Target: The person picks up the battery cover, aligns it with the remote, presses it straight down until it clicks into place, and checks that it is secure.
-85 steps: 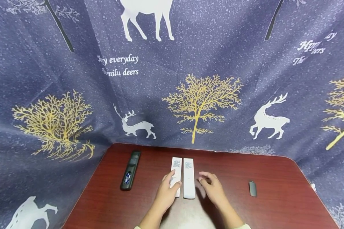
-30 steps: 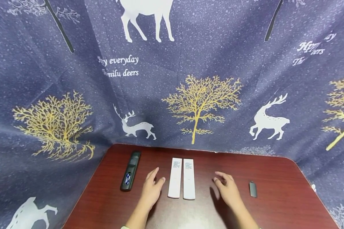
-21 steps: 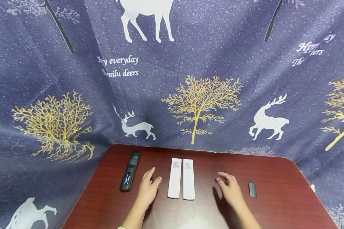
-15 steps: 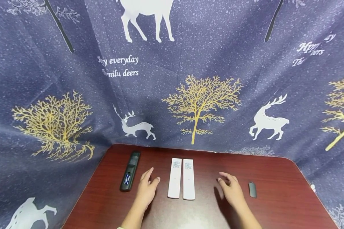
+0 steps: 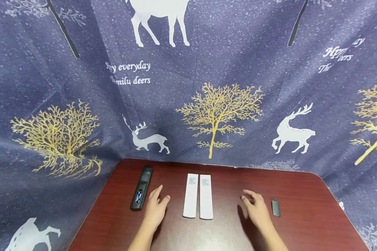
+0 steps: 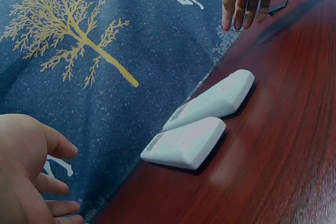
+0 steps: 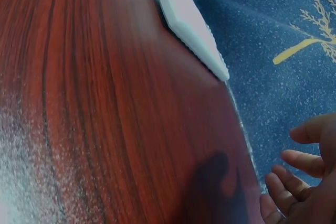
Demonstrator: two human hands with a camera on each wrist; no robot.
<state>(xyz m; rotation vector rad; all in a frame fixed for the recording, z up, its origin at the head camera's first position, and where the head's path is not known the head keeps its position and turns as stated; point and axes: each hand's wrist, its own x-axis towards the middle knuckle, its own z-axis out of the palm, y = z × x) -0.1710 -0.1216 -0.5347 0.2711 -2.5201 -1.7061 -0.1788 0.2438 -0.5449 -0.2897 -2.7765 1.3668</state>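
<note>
Two white remote controls lie side by side in mid-table, backs up with printed labels at the far ends: the left white remote (image 5: 191, 196) and the right white remote (image 5: 206, 197). Left of them is a black remote control (image 5: 141, 188), its battery compartment uncovered and batteries showing. Close to its right side hovers my left hand (image 5: 155, 210), fingers relaxed and holding nothing. On the other side, my right hand (image 5: 257, 210) is held above the table, loosely bent and holding nothing. Just right of it lies a small dark battery cover (image 5: 275, 208).
The reddish-brown wooden table (image 5: 229, 226) has rounded far corners. A dark blue curtain (image 5: 163, 97) printed with deer and trees hangs right behind its back edge and along the sides.
My left hand has let go of the left white remote and moved left toward the black remote. My right hand has moved right, closer to the battery cover. The remotes lie still.
</note>
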